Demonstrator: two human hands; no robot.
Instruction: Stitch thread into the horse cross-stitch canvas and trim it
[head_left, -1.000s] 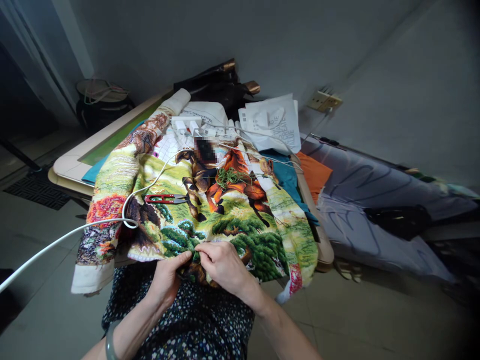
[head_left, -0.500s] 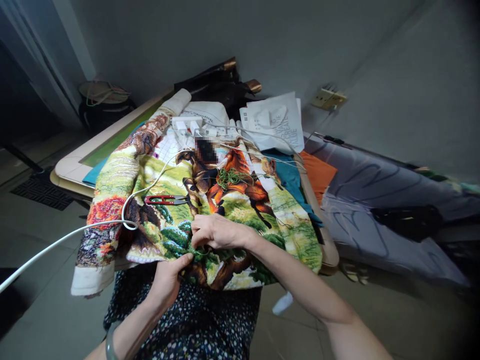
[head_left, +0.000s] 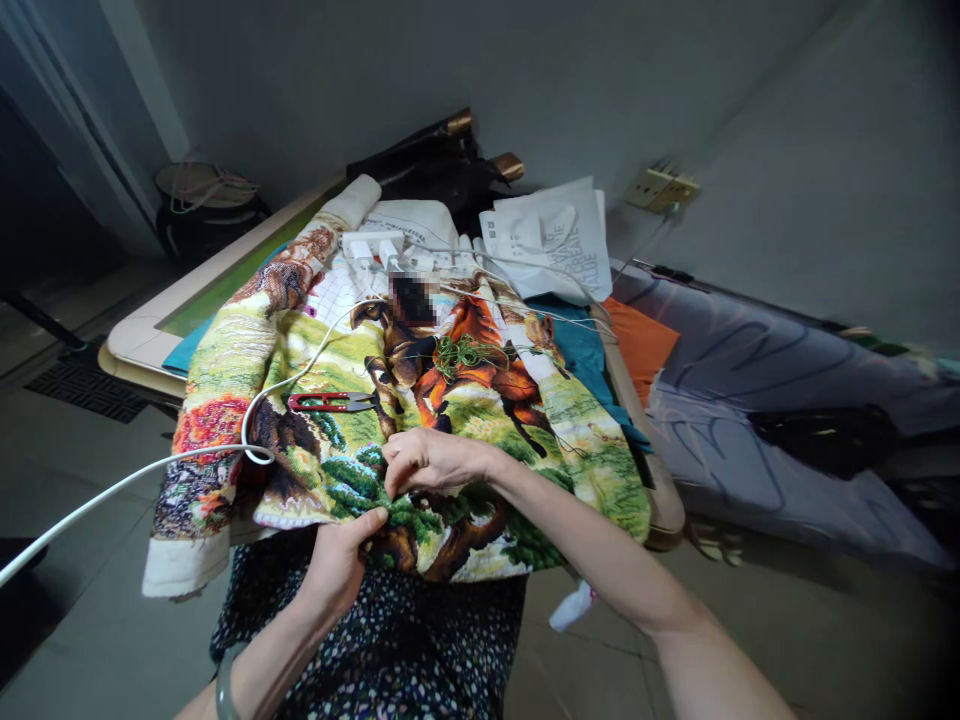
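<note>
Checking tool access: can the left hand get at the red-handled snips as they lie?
Probably yes. The red snips lie uncovered on the embroidered cloth, with only fabric between them and the left hand. It would likely have to release the cloth's near edge first.

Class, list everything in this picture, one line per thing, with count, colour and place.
embroidered cloth: 1, multicoloured, across table
table: 1, cream rim, centre
snips: 1, red, on cloth
thread tangle: 1, green, on cloth
power strip: 1, white, cloth's far end
cables: several, white, over cloth
printed packaging: count unclear, white, far right corner
teal fabric: count unclear, under cloth
orange fabric: 1, right of table
wall socket: count unclear, beige, right
dark bundle: 1, right
patterned clothing: 1, dark, below cloth
bangle: 1, grey-green, left wrist
left hand: 1, gripping cloth's near edge
right hand: 1, pinched over cloth
</note>
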